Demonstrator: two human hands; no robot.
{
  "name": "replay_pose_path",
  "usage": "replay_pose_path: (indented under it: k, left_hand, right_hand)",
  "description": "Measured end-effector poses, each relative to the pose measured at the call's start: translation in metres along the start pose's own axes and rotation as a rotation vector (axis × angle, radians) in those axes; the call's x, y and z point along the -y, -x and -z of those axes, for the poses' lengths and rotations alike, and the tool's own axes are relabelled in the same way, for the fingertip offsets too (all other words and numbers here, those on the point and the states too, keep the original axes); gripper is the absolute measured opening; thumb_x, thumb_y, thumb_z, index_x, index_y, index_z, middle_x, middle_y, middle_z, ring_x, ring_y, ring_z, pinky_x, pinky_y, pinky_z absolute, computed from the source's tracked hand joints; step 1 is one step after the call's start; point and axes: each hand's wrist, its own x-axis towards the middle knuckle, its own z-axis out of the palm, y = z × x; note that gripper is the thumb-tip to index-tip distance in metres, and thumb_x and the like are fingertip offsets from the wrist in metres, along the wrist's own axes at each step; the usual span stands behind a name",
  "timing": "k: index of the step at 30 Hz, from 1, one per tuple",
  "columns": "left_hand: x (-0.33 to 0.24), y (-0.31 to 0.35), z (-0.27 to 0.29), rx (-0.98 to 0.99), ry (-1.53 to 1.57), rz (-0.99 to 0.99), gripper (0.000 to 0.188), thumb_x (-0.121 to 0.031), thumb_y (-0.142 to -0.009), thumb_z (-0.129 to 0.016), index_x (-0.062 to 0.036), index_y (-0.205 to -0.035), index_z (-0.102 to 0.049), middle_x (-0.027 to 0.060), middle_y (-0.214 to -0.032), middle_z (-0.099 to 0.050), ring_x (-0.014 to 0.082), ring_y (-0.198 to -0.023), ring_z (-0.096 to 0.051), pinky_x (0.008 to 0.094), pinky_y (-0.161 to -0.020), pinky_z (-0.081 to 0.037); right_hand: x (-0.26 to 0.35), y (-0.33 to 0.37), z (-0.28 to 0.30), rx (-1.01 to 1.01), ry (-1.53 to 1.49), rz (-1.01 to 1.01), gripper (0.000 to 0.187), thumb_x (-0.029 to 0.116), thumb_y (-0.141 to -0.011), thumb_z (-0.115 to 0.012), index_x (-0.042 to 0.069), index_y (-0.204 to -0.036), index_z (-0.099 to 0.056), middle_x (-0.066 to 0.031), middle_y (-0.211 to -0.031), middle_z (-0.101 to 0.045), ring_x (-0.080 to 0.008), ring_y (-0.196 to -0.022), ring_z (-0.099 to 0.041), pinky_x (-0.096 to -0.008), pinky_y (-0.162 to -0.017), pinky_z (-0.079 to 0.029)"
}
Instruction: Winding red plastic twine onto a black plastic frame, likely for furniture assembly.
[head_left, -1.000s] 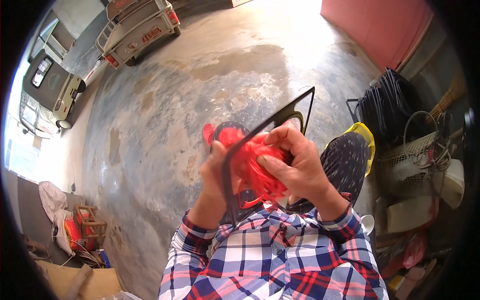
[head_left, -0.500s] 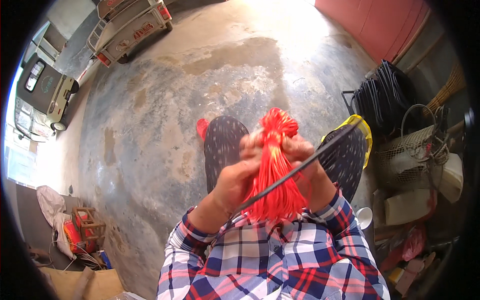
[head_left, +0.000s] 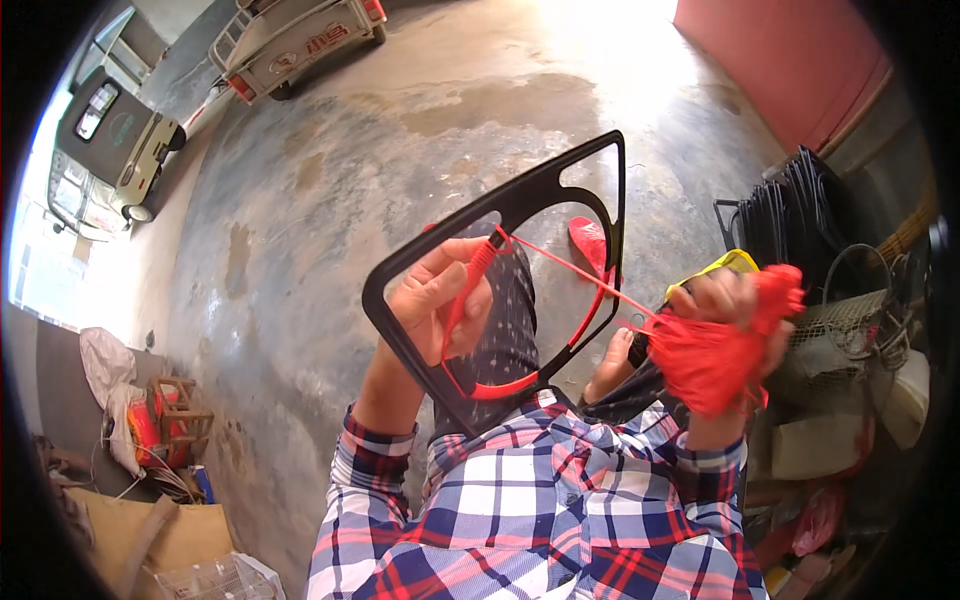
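Observation:
A black flat frame (head_left: 525,203) with a round inner ring is tilted over my lap. Red cord (head_left: 508,387) covers parts of that ring. My left hand (head_left: 440,300) is closed around the wrapped left side of the ring. Off to the right, my right hand (head_left: 722,300), blurred by motion, grips a bundle of red cord (head_left: 703,368). One taut red strand runs from the top of the wrapped stretch, across the ring's opening, to the bundle.
Several black frames (head_left: 790,205) are stacked at the right, near a wire basket (head_left: 840,325). A red slipper (head_left: 588,240) shows through the ring. A wooden stool (head_left: 182,420) stands at the left; three-wheeled vehicles (head_left: 300,50) are farther back.
The hands have come apart from around the bundle. The bundle has moved right with my right hand. The frame, edge-on before, now faces up in my left hand, and a strand is stretched between.

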Motion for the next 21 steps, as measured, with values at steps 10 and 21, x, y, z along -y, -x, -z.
replay_pose_path:
  k: [10,21]
  left_hand:
    - [-0.01,0.005,0.014,-0.076,-0.018,-0.028,0.053,-0.023,-0.098,-0.058,-0.0098,-0.146,-0.037,0.0079,-0.073,-0.053,0.0093,-0.045,-0.041,0.0221,-0.033,-0.033]
    - [0.008,-0.003,-0.011,0.055,0.258,0.06,0.072,-0.054,-0.095,-0.051,0.0011,-0.141,-0.044,0.0114,-0.086,-0.059,0.0156,-0.059,-0.054,0.0245,-0.046,-0.043]
  right_hand:
    - [0.025,0.021,-0.007,-0.009,0.206,-0.297,0.043,0.051,-0.102,-0.043,0.008,-0.099,-0.046,-0.0011,-0.058,-0.056,-0.0136,-0.046,-0.053,-0.0302,-0.056,-0.042]
    - [-0.026,-0.003,-0.032,-0.056,0.63,-0.744,0.057,0.001,-0.084,-0.061,-0.004,-0.139,-0.044,-0.0121,-0.116,-0.064,-0.0196,-0.105,-0.063,-0.0297,-0.091,-0.049]
